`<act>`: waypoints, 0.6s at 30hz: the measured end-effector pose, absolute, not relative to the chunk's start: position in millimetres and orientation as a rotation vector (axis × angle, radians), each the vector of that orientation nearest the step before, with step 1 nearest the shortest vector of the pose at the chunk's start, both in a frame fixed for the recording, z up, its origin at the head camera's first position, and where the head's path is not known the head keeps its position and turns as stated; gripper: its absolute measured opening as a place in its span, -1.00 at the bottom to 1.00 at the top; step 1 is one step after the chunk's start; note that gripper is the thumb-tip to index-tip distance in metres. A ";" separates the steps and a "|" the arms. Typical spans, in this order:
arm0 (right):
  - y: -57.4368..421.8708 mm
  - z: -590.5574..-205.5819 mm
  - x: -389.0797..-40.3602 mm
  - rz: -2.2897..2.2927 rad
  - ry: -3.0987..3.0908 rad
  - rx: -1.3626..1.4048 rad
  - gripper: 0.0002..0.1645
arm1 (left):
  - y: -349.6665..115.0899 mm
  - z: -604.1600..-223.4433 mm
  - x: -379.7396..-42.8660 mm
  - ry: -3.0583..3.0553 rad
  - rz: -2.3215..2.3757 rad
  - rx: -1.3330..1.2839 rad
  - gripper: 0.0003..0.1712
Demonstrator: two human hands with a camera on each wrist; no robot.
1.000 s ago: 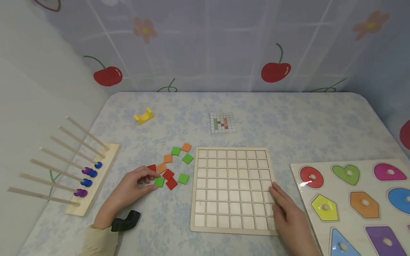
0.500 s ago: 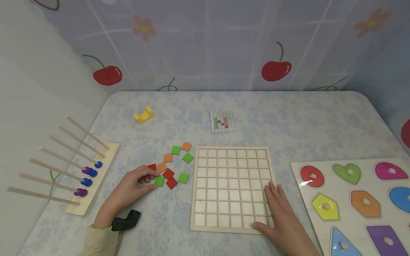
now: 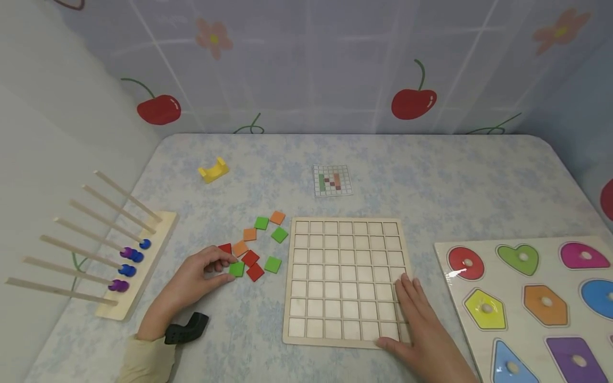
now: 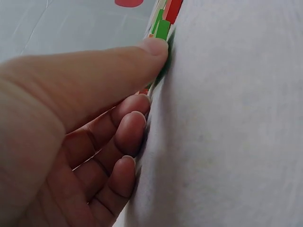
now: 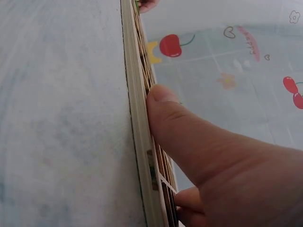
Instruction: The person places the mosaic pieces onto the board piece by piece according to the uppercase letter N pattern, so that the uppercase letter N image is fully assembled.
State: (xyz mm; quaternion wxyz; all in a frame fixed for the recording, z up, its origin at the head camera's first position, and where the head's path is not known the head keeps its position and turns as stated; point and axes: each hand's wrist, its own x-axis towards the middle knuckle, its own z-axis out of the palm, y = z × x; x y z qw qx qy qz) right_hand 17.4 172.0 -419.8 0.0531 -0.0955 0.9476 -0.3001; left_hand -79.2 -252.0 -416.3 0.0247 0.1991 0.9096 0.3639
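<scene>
Thumb and index finger of my left hand [image 3: 201, 271] pinch at the edges of a green square tile [image 3: 237, 270] lying on the table. In the left wrist view the thumb [image 4: 154, 47] overlaps the tile's near edge, and the other fingers curl inward. Red tiles [image 3: 255, 272], orange tiles [image 3: 250, 234] and more green tiles [image 3: 273, 265] are scattered between that hand and a wooden grid board [image 3: 330, 343]. With fingers extended, my right hand [image 3: 423, 332] rests on the board's lower right; its thumb [image 5: 163, 97] lies at the near rim in the right wrist view.
A small printed grid card [image 3: 332, 181] lies behind the board, and a yellow curved piece [image 3: 214, 171] is at the back left. On the left stands a wooden peg rack [image 3: 158, 226] with blue and purple beads. A knobbed shape puzzle [image 3: 519, 295] fills the right side.
My right hand has shifted from gripping the board's right edge to lying farther over it, thumb now at the bottom rim. The left hand stays at the green tile.
</scene>
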 end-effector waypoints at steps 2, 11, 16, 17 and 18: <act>172.2 -420.5 17.8 -0.918 2.894 -0.309 0.27 | -252.4 -415.4 -79.0 2.806 1.136 0.613 -0.67; 172.7 -420.2 17.0 -0.932 2.881 -0.305 0.28 | -248.2 -407.2 -76.5 2.714 1.317 0.539 -0.71; 172.4 -419.1 15.8 -0.917 2.844 -0.267 0.30 | -227.2 -406.8 -76.1 2.719 1.434 0.544 -0.70; 172.1 -418.8 15.7 -0.918 2.843 -0.264 0.30 | -222.1 -407.2 -75.8 2.716 1.463 0.549 -0.69; 172.0 -419.0 15.7 -0.914 2.844 -0.264 0.31 | -216.9 -407.4 -75.5 2.697 1.498 0.542 -0.70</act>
